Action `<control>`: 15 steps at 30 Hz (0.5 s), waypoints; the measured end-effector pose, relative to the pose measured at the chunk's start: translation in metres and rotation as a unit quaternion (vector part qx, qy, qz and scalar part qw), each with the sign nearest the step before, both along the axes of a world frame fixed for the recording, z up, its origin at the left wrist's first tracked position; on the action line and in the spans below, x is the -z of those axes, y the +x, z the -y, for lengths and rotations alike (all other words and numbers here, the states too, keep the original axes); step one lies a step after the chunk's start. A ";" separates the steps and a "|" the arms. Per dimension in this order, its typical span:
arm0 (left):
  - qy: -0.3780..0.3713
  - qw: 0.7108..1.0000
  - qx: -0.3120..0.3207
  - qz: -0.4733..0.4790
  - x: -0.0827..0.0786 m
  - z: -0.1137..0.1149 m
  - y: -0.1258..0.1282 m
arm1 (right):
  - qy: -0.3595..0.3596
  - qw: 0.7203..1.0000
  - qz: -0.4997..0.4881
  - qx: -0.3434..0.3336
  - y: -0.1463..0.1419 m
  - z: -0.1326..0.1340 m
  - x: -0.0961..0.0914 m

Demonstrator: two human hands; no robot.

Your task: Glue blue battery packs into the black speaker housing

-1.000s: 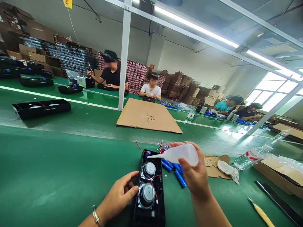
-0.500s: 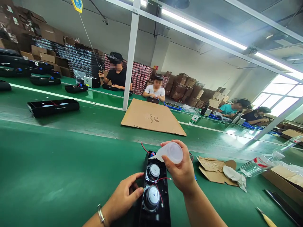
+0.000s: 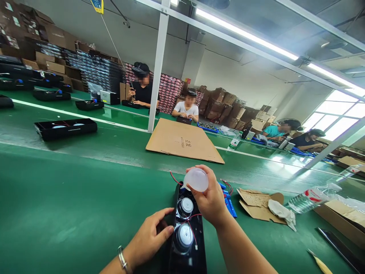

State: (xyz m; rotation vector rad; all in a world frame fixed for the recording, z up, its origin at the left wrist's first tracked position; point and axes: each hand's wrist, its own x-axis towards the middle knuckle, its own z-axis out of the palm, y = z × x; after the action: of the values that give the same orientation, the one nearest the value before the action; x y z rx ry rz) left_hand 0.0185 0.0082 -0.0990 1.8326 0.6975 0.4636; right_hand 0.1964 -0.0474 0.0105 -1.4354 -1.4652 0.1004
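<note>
A long black speaker housing (image 3: 192, 262) lies lengthwise before me on the green work surface. Two round silver speakers, a far one (image 3: 187, 205) and a near one (image 3: 184, 236), sit inside with thin red and black wires across them. My left hand (image 3: 152, 232) grips the housing's left edge, thumb and fingers against its side. Over the far end, my right hand (image 3: 209, 194) is wrapped round a translucent white squeeze bottle (image 3: 198, 179), tilted with its base towards me; its nozzle is mostly hidden. Blue battery cells (image 3: 230, 203) with red leads lie just right of the right hand.
Beyond lies a flat cardboard sheet (image 3: 185, 140). To the right are torn cardboard (image 3: 255, 205), a water bottle (image 3: 313, 198), a cardboard box (image 3: 342, 217) and a pointed tool (image 3: 319, 262). Another black housing (image 3: 67, 129) stands left. Several people work across the line.
My right hand has moved left and slightly away with the squeeze bottle, uncovering the blue cells. The bottle's nozzle has turned largely out of sight. My left hand stays on the housing.
</note>
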 end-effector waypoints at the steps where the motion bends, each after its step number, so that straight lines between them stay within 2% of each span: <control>1: 0.000 1.000 -0.001 -0.001 -0.001 0.000 0.000 | -0.001 1.000 0.003 0.001 0.000 -0.001 0.001; 15: 0.000 1.000 -0.002 -0.006 0.001 -0.001 0.000 | -0.007 1.000 0.007 0.002 0.001 -0.005 0.005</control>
State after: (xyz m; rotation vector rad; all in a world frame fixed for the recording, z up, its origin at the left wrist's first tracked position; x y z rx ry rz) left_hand 0.0183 0.0093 -0.1003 1.8365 0.7086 0.4549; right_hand 0.1977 -0.0426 0.0054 -1.4528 -1.4758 0.0975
